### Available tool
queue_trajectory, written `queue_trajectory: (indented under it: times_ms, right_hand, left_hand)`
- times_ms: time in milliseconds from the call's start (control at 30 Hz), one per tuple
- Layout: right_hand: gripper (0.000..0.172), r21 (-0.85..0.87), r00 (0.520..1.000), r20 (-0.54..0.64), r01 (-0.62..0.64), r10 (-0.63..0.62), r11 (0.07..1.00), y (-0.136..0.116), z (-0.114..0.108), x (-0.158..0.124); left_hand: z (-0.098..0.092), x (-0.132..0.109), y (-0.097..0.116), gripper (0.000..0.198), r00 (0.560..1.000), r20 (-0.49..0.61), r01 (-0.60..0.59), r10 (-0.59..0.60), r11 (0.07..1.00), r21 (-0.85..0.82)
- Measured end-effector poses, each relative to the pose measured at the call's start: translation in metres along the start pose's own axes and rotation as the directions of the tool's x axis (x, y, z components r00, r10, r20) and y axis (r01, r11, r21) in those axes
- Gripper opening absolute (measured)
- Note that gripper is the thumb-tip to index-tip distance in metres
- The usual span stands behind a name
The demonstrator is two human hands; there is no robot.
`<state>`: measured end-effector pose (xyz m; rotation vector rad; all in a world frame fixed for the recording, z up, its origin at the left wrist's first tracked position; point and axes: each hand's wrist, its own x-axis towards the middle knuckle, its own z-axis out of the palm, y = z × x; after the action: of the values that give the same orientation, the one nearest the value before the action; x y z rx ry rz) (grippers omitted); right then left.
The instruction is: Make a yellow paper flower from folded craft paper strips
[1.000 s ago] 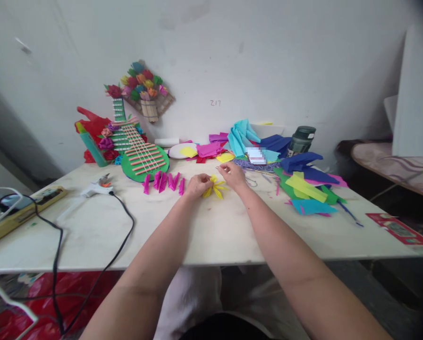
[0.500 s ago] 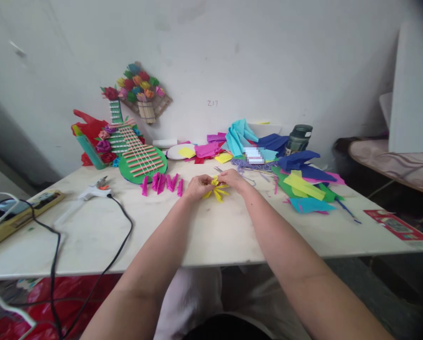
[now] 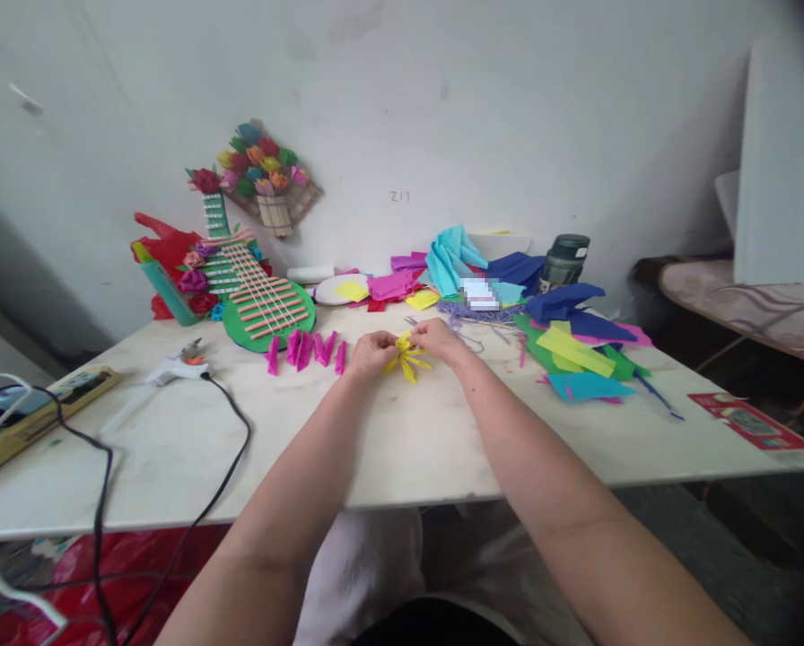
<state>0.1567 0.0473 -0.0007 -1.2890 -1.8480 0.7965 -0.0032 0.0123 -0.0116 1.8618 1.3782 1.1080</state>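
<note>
Between my hands is a yellow paper flower (image 3: 408, 361), its narrow petals fanned out toward me over the white table (image 3: 415, 440). My left hand (image 3: 373, 353) pinches it from the left side. From the right, the fingertips of my right hand (image 3: 435, 337) are closed on its upper part. Several folded magenta paper pieces (image 3: 299, 348) stand in a row left of my left hand. Just beyond my right hand lie the tips of a metal tool, perhaps scissors (image 3: 411, 320), mostly hidden.
A white glue gun (image 3: 175, 366) with a black cord and a power strip (image 3: 79, 395) lie at left. A green paper guitar (image 3: 271, 314) leans at the back left. Coloured paper sheets (image 3: 577, 350) are piled at right, near a dark green bottle (image 3: 565, 260).
The petals of the yellow flower are spread a little differently between my fingers. Both hands keep nearly the same place, and the whole view has shifted slightly.
</note>
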Motion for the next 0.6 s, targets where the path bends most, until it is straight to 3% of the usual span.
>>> queue_trajectory:
  times_ms: [333,600]
  right_hand:
    - [0.013,-0.23,0.995,-0.036,0.079,-0.09,0.97,-0.0044,0.0023,-0.0003]
    - [0.011,-0.283,0.993,-0.022,0.103,-0.114,0.954,-0.0027,0.0046,0.0011]
  left_hand:
    - [0.0025,0.0016,-0.0038,0.02,0.998,-0.059,0.015,-0.015,1.0,-0.008]
    - [0.0025,0.003,-0.0027,0.016,0.986,-0.116,0.124,-0.122,0.992,0.013]
